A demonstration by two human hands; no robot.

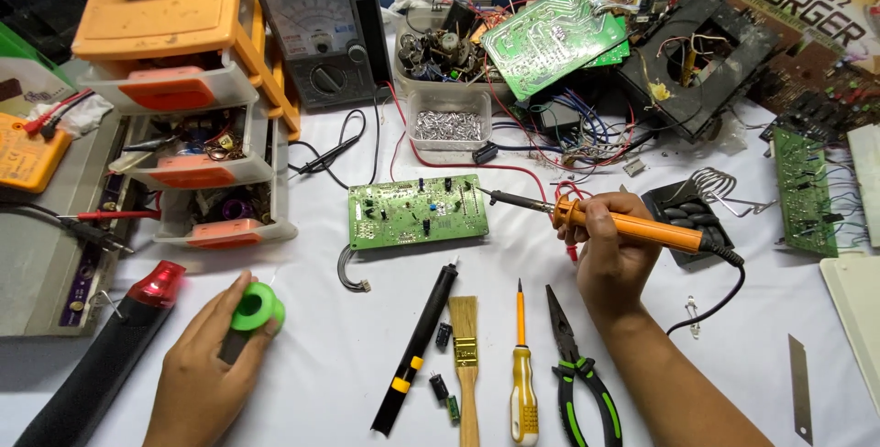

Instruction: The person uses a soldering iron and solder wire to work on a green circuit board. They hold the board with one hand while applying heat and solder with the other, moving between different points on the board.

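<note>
The right hand [612,250] was closed around the orange handle of a soldering iron [616,222], its tip reaching left to the right edge of the green circuit board [417,211] lying flat on the white table [339,355]. The left hand [209,355] gripped a green solder spool [256,308], well apart from the board.

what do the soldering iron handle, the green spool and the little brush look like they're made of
Soldering iron in the right hand: smooth orange handle, probably plastic; dark metal tip. Green spool under the left hand: glossy, evenly coloured, likely moulded plastic. Brush: pale handle with a wood-like tone, shiny gold band that looks like metal, light bristles; whether natural or synthetic cannot be told.
</note>
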